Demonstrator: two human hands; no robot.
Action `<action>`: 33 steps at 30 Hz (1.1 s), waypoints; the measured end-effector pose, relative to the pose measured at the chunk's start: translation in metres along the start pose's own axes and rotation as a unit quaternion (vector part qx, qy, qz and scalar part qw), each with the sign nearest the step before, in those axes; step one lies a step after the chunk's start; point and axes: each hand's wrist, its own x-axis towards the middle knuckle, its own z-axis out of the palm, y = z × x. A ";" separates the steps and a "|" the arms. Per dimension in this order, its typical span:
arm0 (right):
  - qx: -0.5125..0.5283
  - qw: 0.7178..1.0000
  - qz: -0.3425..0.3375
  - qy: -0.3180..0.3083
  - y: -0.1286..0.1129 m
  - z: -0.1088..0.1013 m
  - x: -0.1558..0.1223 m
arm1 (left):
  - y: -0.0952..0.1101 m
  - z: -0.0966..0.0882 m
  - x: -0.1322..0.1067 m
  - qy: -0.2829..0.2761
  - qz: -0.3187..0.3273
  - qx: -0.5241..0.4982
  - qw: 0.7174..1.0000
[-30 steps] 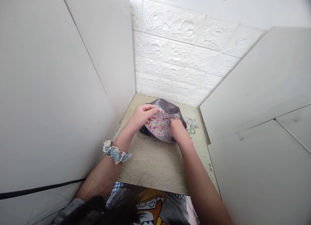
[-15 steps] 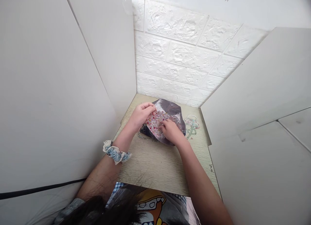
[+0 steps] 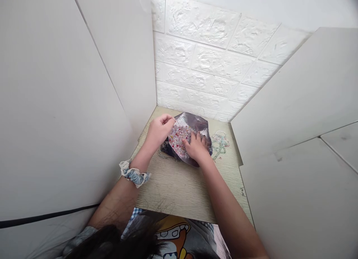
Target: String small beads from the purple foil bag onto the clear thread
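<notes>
Small pink, white and red beads (image 3: 178, 136) lie heaped in a dark, shiny open bag or pouch (image 3: 192, 120) on the table. My right hand (image 3: 196, 145) rests on the beads with its fingers spread, over the right side of the heap. At the left rim of the bag, my left hand (image 3: 161, 129) is closed, thumb and fingertips pinched together. What it holds, if anything, is too small to make out. A blue scrunchie with lace edging (image 3: 134, 174) sits on my left wrist.
Strings of green and pink beads (image 3: 220, 142) lie right of the bag on the wooden tabletop (image 3: 179, 188). Tall white panels (image 3: 117, 57) close in the left and right sides. A white brick-pattern wall (image 3: 200, 50) stands behind.
My right hand's fingers have spread out and moved right across the beads. My left hand has drawn slightly left and up, away from the heap, still pinched.
</notes>
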 end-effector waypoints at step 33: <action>0.155 0.914 -0.325 -0.186 -0.023 0.004 -0.034 | -0.005 0.000 -0.002 -0.130 0.012 0.222 0.966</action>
